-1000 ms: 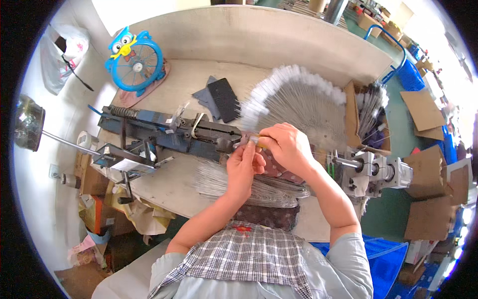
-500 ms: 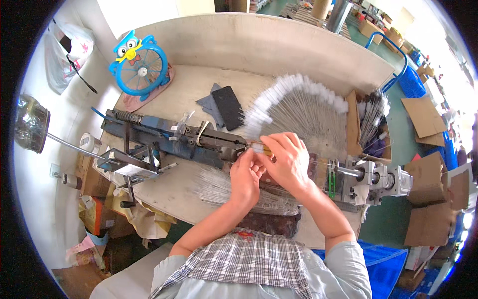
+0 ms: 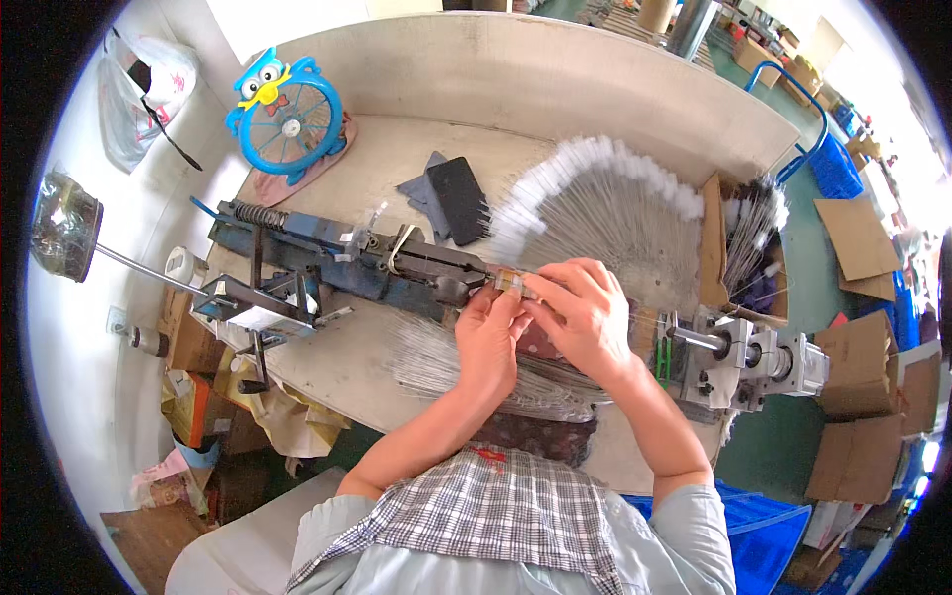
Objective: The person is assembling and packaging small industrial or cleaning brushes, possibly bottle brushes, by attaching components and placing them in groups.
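At the right end of a long dark metal machine [image 3: 436,270], both hands come together over a small white and amber piece [image 3: 509,281]. My left hand [image 3: 488,342] pinches it between thumb and fingertips. My right hand [image 3: 587,315] is closed, its bent fingers and thumb meeting at the right side of the piece; they partly hide it. Beyond the hands fans a big spread of thin wire brushes [image 3: 605,213] with white bristle tips. Below my left wrist lies a bundle of thin wires [image 3: 431,365].
A blue cartoon-shaped fan [image 3: 288,129] stands at the back left. Behind the machine lie a black flat pad [image 3: 458,201] and a grey cloth [image 3: 421,198]. At the right are a motor unit with a metal shaft [image 3: 764,362] and a cardboard box [image 3: 712,243] of brushes. A crank [image 3: 256,372] juts out left.
My right fingers have drawn back a little from over the piece, and my left thumb now lies against it. The whole view has shifted slightly.
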The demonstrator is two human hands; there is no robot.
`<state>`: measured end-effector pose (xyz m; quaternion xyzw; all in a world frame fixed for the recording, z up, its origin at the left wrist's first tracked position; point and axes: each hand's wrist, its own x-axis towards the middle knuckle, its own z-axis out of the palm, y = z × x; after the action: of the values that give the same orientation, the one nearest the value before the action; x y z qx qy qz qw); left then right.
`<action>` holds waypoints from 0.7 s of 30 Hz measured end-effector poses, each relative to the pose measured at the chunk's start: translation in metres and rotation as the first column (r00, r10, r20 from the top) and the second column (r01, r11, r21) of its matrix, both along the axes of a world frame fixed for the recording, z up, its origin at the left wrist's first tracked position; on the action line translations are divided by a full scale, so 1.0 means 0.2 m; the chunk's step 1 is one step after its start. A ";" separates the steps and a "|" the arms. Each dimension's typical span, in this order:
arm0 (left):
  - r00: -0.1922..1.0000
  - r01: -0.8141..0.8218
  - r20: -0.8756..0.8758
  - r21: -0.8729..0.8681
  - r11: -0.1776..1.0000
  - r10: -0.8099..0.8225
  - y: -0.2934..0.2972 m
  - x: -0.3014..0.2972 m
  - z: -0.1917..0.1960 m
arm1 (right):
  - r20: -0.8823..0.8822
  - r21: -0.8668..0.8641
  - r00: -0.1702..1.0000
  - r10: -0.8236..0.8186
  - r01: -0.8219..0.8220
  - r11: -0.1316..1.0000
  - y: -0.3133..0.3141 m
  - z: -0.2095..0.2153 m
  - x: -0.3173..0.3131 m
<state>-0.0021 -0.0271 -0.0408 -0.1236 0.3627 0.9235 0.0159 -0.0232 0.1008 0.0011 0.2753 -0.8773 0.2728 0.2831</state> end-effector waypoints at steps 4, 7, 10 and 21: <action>1.000 -0.011 -0.011 0.064 0.998 0.012 -0.03 0.00 -0.04 | 0.065 0.025 0.998 0.017 -0.019 0.999 -0.05 0.02 0.00; 1.000 -0.005 0.004 0.112 0.994 0.005 0.00 0.01 -0.01 | 0.052 0.011 0.999 0.017 -0.017 1.000 -0.02 -0.01 0.01; 1.000 0.012 0.023 0.163 0.987 -0.015 -0.02 0.01 0.04 | 0.052 0.007 0.998 0.021 -0.021 1.000 -0.03 0.02 0.01; 0.999 0.000 0.032 0.068 0.998 -0.002 -0.01 0.01 0.03 | 0.033 0.030 0.999 0.003 -0.004 1.000 -0.01 0.03 0.02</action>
<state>-0.0004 -0.0297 -0.0341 -0.1378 0.3308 0.9332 0.0264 -0.0200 0.0985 0.0078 0.2766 -0.8854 0.2643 0.2642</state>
